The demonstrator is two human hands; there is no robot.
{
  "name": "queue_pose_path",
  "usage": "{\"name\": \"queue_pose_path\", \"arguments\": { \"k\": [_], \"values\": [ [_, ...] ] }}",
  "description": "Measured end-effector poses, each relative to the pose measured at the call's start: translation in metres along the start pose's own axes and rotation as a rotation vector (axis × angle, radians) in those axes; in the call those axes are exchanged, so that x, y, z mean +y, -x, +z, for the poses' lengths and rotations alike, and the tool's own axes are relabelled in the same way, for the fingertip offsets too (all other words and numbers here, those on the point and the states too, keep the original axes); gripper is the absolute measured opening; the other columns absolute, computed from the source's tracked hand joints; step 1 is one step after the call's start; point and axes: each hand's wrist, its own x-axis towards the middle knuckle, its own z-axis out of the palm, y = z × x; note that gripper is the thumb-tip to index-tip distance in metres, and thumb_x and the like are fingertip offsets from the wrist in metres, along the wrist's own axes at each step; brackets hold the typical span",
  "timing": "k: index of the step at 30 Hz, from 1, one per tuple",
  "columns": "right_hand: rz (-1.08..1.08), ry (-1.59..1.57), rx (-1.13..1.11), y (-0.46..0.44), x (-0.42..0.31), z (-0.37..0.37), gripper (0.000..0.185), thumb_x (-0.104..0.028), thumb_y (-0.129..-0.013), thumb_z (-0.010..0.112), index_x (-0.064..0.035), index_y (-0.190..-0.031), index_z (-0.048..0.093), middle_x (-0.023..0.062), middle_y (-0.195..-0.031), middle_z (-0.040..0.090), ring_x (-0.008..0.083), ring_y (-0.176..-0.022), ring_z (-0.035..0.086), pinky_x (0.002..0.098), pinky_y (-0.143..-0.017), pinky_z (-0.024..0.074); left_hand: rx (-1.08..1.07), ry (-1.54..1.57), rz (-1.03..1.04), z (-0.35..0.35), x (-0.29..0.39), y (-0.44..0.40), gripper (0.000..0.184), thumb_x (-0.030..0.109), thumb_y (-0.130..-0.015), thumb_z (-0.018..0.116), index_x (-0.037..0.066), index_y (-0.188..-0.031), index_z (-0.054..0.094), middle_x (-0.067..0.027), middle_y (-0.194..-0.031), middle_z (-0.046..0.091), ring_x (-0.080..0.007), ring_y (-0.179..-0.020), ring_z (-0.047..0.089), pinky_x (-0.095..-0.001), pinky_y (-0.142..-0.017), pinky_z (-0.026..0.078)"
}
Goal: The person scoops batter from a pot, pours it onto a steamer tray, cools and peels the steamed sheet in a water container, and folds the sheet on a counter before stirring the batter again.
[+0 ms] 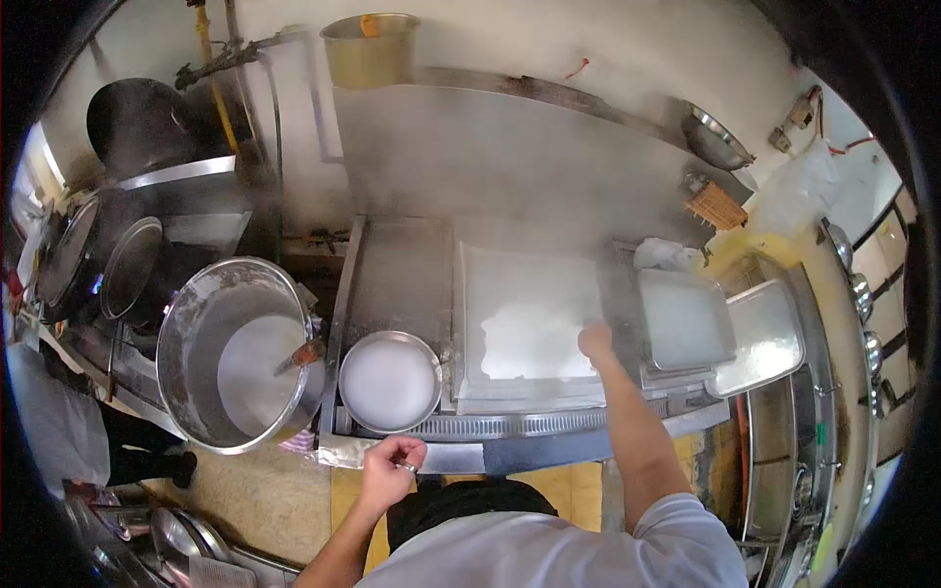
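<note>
My left hand (392, 465) is curled closed in front of the counter edge, below a round metal bowl (391, 381) of white liquid. A small shiny bit of metal shows at its fingers, too small to name. My right hand (594, 341) is closed over the right side of a pale, square steaming surface (529, 269). Its fingers are partly hidden, and I cannot make out what they hold. A bright white, uneven-edged patch (524, 338) covers the front half of that surface.
A large metal pot (177, 353) with white liquid and a wooden-handled tool (299, 358) stands left. To the right are a tray (686, 318) and a shiny metal tray (769, 338). Steam hangs over the back. Another person (74, 421) stands at far left.
</note>
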Motion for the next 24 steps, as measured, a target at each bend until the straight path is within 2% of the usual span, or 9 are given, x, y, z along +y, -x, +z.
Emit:
{"name": "queue_pose_path", "arguments": {
  "k": [3, 6, 9, 10, 14, 15, 16, 19, 24],
  "values": [
    [-0.111, 0.075, -0.166, -0.034, 0.003, 0.003, 0.030, -0.022, -0.090, 0.054, -0.0013, -0.086, 0.076, 0.0250, -0.110, 0.071, 0.0430, -0.102, 0.067, 0.0536, -0.089, 0.0530, -0.035, -0.041, 0.019, 0.018, -0.004, -0.012, 0.013, 0.013, -0.093, 0.077, 0.002, -0.100, 0.074, 0.0003, -0.079, 0.070, -0.0050, -0.071, 0.060, -0.0240, -0.066, 0.051],
    [-0.132, 0.181, -0.327, -0.060, 0.005, 0.001, 0.031, -0.020, -0.089, 0.056, -0.0017, -0.107, 0.073, 0.0271, -0.127, 0.064, 0.0443, -0.117, 0.061, 0.0547, -0.100, 0.0482, -0.041, -0.196, 0.104, 0.050, 0.008, -0.028, 0.018, 0.015, -0.090, 0.078, 0.002, -0.101, 0.074, -0.0064, -0.083, 0.074, -0.0137, -0.072, 0.068, -0.0298, -0.069, 0.056],
    [-0.063, 0.034, -0.252, -0.070, 0.002, 0.004, 0.048, -0.018, -0.088, 0.057, -0.0016, -0.133, 0.062, 0.0282, -0.140, 0.056, 0.0455, -0.130, 0.053, 0.0547, -0.111, 0.0418, -0.018, -0.459, 0.242, 0.089, 0.020, -0.054, 0.023, 0.017, -0.085, 0.079, 0.002, -0.102, 0.074, -0.0151, -0.092, 0.076, -0.0273, -0.082, 0.074, -0.0374, -0.077, 0.059],
    [-0.064, 0.016, -0.161, -0.071, 0.000, 0.005, 0.046, -0.018, -0.088, 0.057, -0.0016, -0.131, 0.062, 0.0278, -0.136, 0.058, 0.0451, -0.127, 0.054, 0.0543, -0.108, 0.0430, -0.080, -0.559, 0.194, 0.102, 0.027, -0.063, 0.032, 0.020, -0.083, 0.079, -0.001, -0.107, 0.072, -0.0225, -0.107, 0.074, -0.0365, -0.100, 0.073, -0.0415, -0.089, 0.058],
    [-0.114, -0.049, 0.260, -0.062, -0.003, 0.000, 0.028, -0.015, -0.091, 0.056, -0.0008, -0.109, 0.073, 0.0257, -0.114, 0.070, 0.0424, -0.105, 0.066, 0.0528, -0.093, 0.0524, -0.268, -0.845, 0.320, 0.158, -0.008, -0.110, 0.059, 0.035, -0.088, 0.071, -0.005, -0.130, 0.059, -0.0290, -0.136, 0.059, -0.0421, -0.129, 0.056, -0.0515, -0.110, 0.042],
    [-0.124, -0.171, 0.345, -0.061, -0.002, 0.001, 0.030, -0.013, -0.092, 0.055, 0.0002, -0.113, 0.071, 0.0264, -0.117, 0.068, 0.0426, -0.108, 0.065, 0.0525, -0.096, 0.0512, -0.304, -0.944, 0.372, 0.172, -0.021, -0.122, 0.068, 0.041, -0.090, 0.068, -0.007, -0.137, 0.054, -0.0305, -0.143, 0.053, -0.0440, -0.137, 0.049, -0.0542, -0.116, 0.035],
    [-0.110, -0.251, 0.350, -0.056, -0.001, -0.004, 0.031, -0.011, -0.093, 0.054, 0.0009, -0.116, 0.070, 0.0265, -0.120, 0.067, 0.0428, -0.111, 0.064, 0.0520, -0.098, 0.0502, -0.341, -1.043, 0.423, 0.186, -0.032, -0.133, 0.077, 0.046, -0.092, 0.064, -0.009, -0.143, 0.049, -0.0321, -0.151, 0.046, -0.0459, -0.145, 0.041, -0.0568, -0.121, 0.028],
    [-0.028, -0.400, 0.212, -0.027, -0.005, -0.060, 0.035, -0.006, -0.095, 0.051, 0.0022, -0.125, 0.066, 0.0259, -0.126, 0.065, 0.0432, -0.116, 0.061, 0.0498, -0.105, 0.0474, -0.324, -1.301, 0.230, 0.230, -0.043, -0.160, 0.095, 0.060, -0.096, 0.052, -0.011, -0.155, 0.031, -0.0316, -0.164, 0.027, -0.0478, -0.155, 0.019, -0.0600, -0.126, 0.010],
    [0.025, -0.495, 0.177, 0.035, -0.003, -0.105, 0.032, -0.003, -0.097, 0.050, 0.0026, -0.125, 0.066, 0.0252, -0.123, 0.067, 0.0432, -0.116, 0.062, 0.0468, -0.102, 0.0482, -0.181, -1.322, 0.197, 0.254, -0.054, -0.216, 0.105, 0.071, -0.096, 0.045, -0.011, -0.159, 0.023, -0.0296, -0.169, 0.016, -0.0451, -0.158, 0.010, -0.0578, -0.127, 0.004]
  ]
}}
